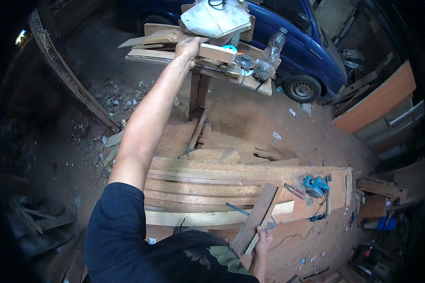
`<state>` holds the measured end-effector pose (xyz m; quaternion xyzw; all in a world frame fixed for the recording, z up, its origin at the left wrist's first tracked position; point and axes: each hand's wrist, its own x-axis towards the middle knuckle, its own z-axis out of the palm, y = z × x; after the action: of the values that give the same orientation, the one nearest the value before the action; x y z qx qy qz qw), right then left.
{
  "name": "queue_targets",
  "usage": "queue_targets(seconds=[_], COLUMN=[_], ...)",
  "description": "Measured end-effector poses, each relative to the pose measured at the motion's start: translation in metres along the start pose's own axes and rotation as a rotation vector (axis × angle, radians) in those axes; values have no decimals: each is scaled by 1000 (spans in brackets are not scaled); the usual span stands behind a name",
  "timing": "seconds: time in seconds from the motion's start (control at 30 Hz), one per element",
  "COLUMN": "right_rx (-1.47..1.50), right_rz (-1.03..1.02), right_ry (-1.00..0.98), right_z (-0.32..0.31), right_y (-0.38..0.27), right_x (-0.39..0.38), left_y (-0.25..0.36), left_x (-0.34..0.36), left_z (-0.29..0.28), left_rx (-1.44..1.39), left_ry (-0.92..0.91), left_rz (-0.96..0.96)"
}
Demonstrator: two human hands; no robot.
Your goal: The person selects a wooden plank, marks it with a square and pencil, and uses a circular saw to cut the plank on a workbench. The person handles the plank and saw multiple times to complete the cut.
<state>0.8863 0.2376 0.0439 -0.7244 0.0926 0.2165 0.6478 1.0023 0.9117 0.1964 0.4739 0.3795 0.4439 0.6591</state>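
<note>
My left arm is stretched far forward. At its end my left hand (188,50) is closed round a short, pale wooden block (217,53) on top of a stack of loose boards (148,55). Low and to the right, my right hand (264,239) grips the lower end of a brown wooden board (256,219) with a pale edge, held at a slant. A thin, grey-blue metal bar (236,209) sticks out to the left of this board. A similar metal piece shows at its right side, near my fingers. How they join is hidden.
The raised stand also bears papers (216,19), a clear plastic bottle (271,52) and a tape roll (246,72). Long planks (198,188) lie on the low bench, with a teal power planer (315,185) and pliers-like tool (294,190). A blue vehicle (288,45) stands behind.
</note>
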Motion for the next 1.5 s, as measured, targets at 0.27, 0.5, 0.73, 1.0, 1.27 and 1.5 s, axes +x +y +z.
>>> queue_targets(seconds=[0.27,0.5,0.73,1.0,1.27,1.5], right_rx=[90,88,82,-33,-79,2], right_rz=[-35,-13,39,11,-14,19], right_ry=[-14,-11,-29,-60,-64,16], right_z=[7,-6,-15,35,37,27], right_y=[-10,-3,17,-28,-24,-1], right_x=[3,0,20,6,11,18], left_y=[-16,-59,-122,10,30,41], left_x=[-2,-125,-112,-15,149,114], left_z=[-16,-186,-427,-197,-134,-122], left_rx=[114,-36,223,1000,1395,1455], left_ry=[-79,90,849,282,-155,-244], left_rz=[152,-50,261,761,263,219])
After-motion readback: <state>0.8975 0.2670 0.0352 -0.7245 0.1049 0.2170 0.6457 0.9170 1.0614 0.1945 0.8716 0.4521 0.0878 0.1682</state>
